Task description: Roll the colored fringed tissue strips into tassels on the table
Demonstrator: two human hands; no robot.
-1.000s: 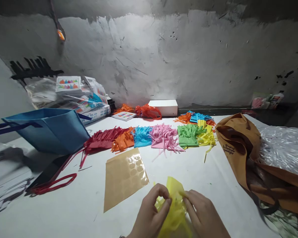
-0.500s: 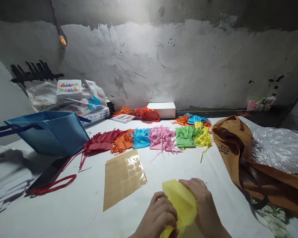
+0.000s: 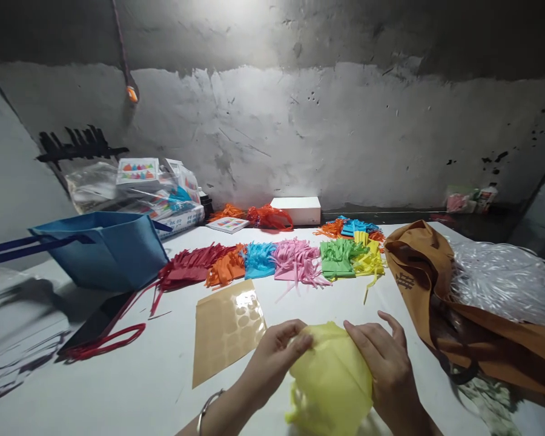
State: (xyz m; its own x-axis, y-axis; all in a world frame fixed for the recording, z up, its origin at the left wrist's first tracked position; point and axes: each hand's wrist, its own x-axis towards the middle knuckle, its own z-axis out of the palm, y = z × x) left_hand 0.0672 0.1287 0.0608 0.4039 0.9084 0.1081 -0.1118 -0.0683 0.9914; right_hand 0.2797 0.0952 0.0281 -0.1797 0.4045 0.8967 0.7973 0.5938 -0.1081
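A piece of yellow tissue paper (image 3: 331,378), creased and partly unfolded, is held low over the table at the near side. My left hand (image 3: 277,357) pinches its upper left corner between thumb and fingers. Along the right edge, my right hand (image 3: 384,366) grips the paper, with one finger lifted away. Ragged bits show at the paper's lower left. Left of my hands lies a brown sheet of round clear stickers (image 3: 227,332). Beyond the paper runs a row of fringed paper pieces: dark red (image 3: 191,266), orange (image 3: 226,266), blue (image 3: 260,259), pink (image 3: 295,260), green (image 3: 338,259) and yellow (image 3: 370,257).
A blue bag (image 3: 104,254) stands at the left, near a dark flat item with red cord (image 3: 104,342). A brown cloth bag (image 3: 418,260) and white shredded strands (image 3: 504,281) lie at the right. Against the wall sit a white box (image 3: 297,211) and bagged packs (image 3: 136,188).
The yellow paper has opened out wider and flatter. My left hand has moved up from its lower part to the upper left corner. The camera view has tilted up slightly.
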